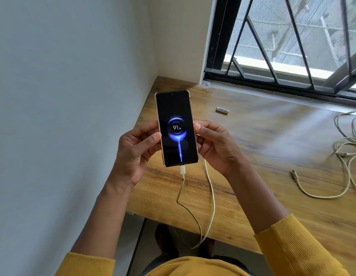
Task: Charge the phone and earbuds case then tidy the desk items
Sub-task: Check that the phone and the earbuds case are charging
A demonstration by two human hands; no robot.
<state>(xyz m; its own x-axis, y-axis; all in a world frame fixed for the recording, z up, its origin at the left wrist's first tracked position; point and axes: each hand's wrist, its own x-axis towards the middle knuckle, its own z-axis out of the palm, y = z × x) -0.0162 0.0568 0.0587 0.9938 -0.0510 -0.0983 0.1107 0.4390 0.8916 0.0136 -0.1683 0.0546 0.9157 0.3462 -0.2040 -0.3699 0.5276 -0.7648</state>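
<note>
wooden desk (272,148) set in a wall corner under a barred window (292,42). phone (176,128) is held above the desk's left edge, screen up, long axis running toward the corner, top end away from the person. charging animation and "91%" are shown. left hand (133,154) and right hand (215,144) are clamped on the phone's long edges, thumbs on the screen rim. cable (193,214) is plugged into the near end and loops below. battery (222,110) lies beyond the phone; loose cables (344,156) lie well right of it.
</note>
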